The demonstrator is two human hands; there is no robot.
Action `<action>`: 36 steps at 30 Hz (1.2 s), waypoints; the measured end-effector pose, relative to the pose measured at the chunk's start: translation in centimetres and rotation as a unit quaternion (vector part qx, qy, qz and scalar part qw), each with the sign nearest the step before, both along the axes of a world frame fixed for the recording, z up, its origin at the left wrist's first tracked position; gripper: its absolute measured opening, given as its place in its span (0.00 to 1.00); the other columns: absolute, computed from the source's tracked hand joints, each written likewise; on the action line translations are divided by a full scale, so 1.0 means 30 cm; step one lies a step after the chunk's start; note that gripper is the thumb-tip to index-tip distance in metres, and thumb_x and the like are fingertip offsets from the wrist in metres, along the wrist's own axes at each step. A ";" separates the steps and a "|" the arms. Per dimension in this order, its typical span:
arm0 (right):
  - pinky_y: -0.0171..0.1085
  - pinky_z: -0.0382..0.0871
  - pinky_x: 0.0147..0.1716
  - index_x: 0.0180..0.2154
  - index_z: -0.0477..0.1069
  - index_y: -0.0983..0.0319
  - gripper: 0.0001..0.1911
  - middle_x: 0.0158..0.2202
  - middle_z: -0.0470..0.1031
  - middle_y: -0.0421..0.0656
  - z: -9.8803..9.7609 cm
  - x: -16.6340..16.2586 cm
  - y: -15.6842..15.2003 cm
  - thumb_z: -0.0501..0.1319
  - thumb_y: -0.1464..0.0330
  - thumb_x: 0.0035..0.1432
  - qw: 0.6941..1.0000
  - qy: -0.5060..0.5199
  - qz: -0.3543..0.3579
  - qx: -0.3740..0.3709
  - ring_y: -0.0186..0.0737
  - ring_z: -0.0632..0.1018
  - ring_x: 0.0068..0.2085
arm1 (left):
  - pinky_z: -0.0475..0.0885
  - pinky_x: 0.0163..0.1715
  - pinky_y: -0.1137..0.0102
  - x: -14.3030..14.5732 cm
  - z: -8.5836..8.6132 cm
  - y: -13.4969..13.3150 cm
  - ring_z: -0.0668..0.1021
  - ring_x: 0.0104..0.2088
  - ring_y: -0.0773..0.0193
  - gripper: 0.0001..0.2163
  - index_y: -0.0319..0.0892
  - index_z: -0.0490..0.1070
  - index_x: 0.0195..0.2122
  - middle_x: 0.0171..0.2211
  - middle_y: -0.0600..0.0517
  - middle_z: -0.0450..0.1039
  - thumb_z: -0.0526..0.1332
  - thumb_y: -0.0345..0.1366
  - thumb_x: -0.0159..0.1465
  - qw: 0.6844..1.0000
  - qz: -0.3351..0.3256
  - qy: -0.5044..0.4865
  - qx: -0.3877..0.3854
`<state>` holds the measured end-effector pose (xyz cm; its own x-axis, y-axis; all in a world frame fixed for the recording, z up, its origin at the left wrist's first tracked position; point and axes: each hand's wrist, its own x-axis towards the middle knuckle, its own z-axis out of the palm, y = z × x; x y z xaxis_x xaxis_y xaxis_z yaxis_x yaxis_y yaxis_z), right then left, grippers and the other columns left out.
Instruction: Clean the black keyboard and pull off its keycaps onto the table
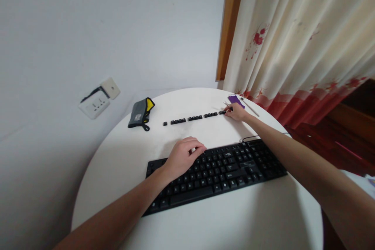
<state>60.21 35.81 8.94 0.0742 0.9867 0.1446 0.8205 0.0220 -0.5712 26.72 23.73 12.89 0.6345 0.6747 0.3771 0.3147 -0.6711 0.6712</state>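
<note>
My left hand [184, 156] lies over the far edge of a black keyboard [202, 179], fingers curled and thumb tip close to the index finger. It seems to grip that edge; the fingertips are partly hidden. Farther off, my right hand [235, 112] is closed on a small tool with thin wires and a dark end, seemingly a keycap puller [227, 104]. Its fingers are beside the last black keycaps [221, 112] in a line across the white table. That line has several short groups, such as these keycaps [178, 121], and a single keycap [165, 123] at its left end.
A grey cloth with yellow lining [140, 114] lies at the table's left. Past my right hand are a purple cloth [236, 101] and a thin pale stick-like tool [250, 107]. The keyboard's cable [249, 137] runs behind it. A wall and a curtain [281, 66] border the white round table [117, 164].
</note>
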 end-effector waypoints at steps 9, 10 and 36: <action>0.35 0.67 0.32 0.38 0.77 0.67 0.14 0.30 0.77 0.44 0.069 0.006 -0.050 0.68 0.68 0.48 0.997 0.044 -0.042 0.056 0.37 0.74 0.29 | 0.69 0.36 0.71 -0.002 0.003 -0.001 0.76 0.33 0.65 0.09 0.42 0.76 0.29 0.29 0.53 0.77 0.60 0.33 0.66 1.000 0.001 0.004 0.005; 0.35 0.67 0.33 0.38 0.76 0.67 0.13 0.30 0.77 0.45 0.087 0.007 -0.065 0.65 0.65 0.52 0.995 0.052 -0.051 0.071 0.38 0.74 0.29 | 0.69 0.36 0.71 -0.002 0.002 0.000 0.76 0.33 0.66 0.09 0.42 0.76 0.29 0.29 0.53 0.77 0.60 0.33 0.66 1.000 0.001 0.003 0.006; 0.34 0.62 0.21 0.30 0.72 0.63 0.15 0.19 0.72 0.40 0.110 -0.105 -0.631 0.54 0.60 0.60 0.969 0.216 -0.115 0.045 0.34 0.69 0.18 | 0.69 0.35 0.71 -0.001 0.008 -0.004 0.76 0.32 0.65 0.12 0.42 0.76 0.29 0.29 0.52 0.77 0.57 0.36 0.68 1.000 0.003 0.003 0.022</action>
